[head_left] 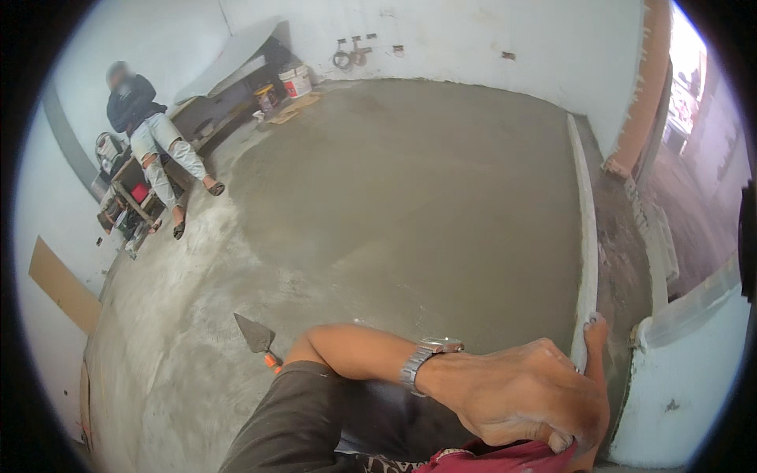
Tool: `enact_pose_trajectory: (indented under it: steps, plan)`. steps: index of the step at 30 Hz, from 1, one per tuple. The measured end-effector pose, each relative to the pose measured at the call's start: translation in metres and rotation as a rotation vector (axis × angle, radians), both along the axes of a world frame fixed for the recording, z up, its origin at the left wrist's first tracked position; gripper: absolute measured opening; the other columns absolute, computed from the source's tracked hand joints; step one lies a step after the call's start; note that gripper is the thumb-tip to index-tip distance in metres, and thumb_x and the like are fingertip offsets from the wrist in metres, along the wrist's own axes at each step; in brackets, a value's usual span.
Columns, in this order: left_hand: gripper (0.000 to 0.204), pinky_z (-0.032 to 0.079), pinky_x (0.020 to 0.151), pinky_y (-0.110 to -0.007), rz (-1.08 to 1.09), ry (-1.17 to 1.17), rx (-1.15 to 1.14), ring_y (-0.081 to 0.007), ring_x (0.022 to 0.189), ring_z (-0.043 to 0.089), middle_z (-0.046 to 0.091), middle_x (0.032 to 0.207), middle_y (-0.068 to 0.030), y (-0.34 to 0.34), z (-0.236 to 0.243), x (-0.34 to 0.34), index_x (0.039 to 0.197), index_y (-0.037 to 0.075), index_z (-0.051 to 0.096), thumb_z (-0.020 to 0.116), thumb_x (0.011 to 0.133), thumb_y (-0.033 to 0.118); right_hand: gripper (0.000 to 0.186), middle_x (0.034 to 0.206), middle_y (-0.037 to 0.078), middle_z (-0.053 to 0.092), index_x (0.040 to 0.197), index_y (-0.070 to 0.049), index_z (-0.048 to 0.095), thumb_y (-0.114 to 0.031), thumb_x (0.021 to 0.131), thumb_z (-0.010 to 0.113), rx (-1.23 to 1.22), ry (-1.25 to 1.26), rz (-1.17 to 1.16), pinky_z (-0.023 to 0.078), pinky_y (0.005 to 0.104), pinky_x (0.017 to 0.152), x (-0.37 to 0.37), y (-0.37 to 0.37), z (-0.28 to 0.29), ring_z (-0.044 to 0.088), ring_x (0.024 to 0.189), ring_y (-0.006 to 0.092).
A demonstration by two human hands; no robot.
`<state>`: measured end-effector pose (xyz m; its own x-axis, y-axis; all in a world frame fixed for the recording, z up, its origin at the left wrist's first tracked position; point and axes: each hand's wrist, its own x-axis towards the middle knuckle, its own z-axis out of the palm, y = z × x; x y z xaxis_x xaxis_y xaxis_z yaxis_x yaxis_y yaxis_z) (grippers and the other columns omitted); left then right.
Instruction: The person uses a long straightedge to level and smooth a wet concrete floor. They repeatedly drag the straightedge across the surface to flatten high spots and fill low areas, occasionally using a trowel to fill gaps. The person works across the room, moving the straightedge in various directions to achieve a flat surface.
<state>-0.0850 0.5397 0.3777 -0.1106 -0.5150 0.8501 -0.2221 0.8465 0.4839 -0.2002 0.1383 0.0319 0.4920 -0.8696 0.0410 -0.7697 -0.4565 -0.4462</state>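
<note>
My left hand (520, 386), with a metal-band wristwatch (430, 355) on its wrist, reaches across my body to the right. Its fingers are curled and its thumb pinches red cloth (505, 459), seemingly my shirt. Beyond it, bare skin with nails (596, 331) lies against the pale strip (587, 236) edging the floor; whether this is my right hand or a foot is unclear, as my left hand covers most of it. Left of my left elbow, a pointed trowel (255, 333) with an orange handle lies on the grey floor, touched by neither hand.
Smooth, damp-looking cement (418, 189) spreads ahead, with rougher, paler floor (173, 315) to the left. A person (150, 126) leans by a cluttered bench at the far left. A white bucket (296, 81) stands by the back wall. A doorway (686, 102) opens on the right.
</note>
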Motion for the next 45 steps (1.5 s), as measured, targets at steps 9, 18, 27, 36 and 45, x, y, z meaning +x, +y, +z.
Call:
enact_pose_trajectory:
  steps: [9,18,27,36,45]
  plan:
    - [0.032,0.050,0.072,-0.043,-0.680,-0.120,0.321,-0.0358,0.074,0.065,0.068,0.083,-0.0189,-0.008,-0.011,-0.019,0.077,0.000,0.065,0.059,0.091,0.027,0.045,0.115,0.021,0.065,0.121,0.000,0.060,-0.010,0.078,0.067,0.004,-0.007,0.034,0.047,0.0415,0.095,0.000,0.023,0.025,0.061,0.110,0.0340]
    - [0.015,0.041,0.054,-0.043,0.405,-1.296,0.603,-0.0243,0.062,0.063,0.067,0.067,-0.0061,0.006,-0.091,-0.064,0.071,0.012,0.074,0.065,0.076,0.022,0.039,0.107,0.023,0.066,0.113,0.001,0.064,-0.011,0.075,0.067,-0.093,-0.063,0.163,0.048,0.0414,0.091,-0.024,-0.027,-0.028,0.063,0.104,0.0365]
    - [0.016,0.042,0.056,-0.041,0.541,-0.967,0.284,-0.0222,0.063,0.062,0.066,0.069,-0.0065,-0.018,-0.105,-0.112,0.071,0.011,0.071,0.064,0.078,0.023,0.038,0.097,0.020,0.067,0.109,0.002,0.064,-0.008,0.072,0.064,-0.016,-0.100,0.173,0.050,0.0416,0.083,-0.036,-0.058,-0.067,0.065,0.091,0.0352]
    - [0.021,0.049,0.062,-0.039,0.632,-0.881,0.350,-0.0258,0.066,0.064,0.063,0.071,-0.0119,-0.019,-0.044,-0.024,0.075,0.007,0.068,0.063,0.081,0.026,0.039,0.097,0.021,0.067,0.109,0.003,0.064,-0.008,0.072,0.062,0.274,-0.126,0.140,0.049,0.0422,0.086,-0.020,-0.019,-0.053,0.065,0.093,0.0372]
    - [0.045,0.051,0.082,-0.041,1.492,-0.109,1.058,-0.0311,0.097,0.066,0.069,0.107,-0.0176,0.247,-0.238,0.139,0.108,0.004,0.067,0.069,0.085,0.043,0.037,0.090,0.016,0.067,0.110,0.003,0.063,-0.006,0.075,0.058,-0.122,-0.046,0.213,0.050,0.0388,0.078,-0.106,-0.095,-0.074,0.064,0.080,0.0308]
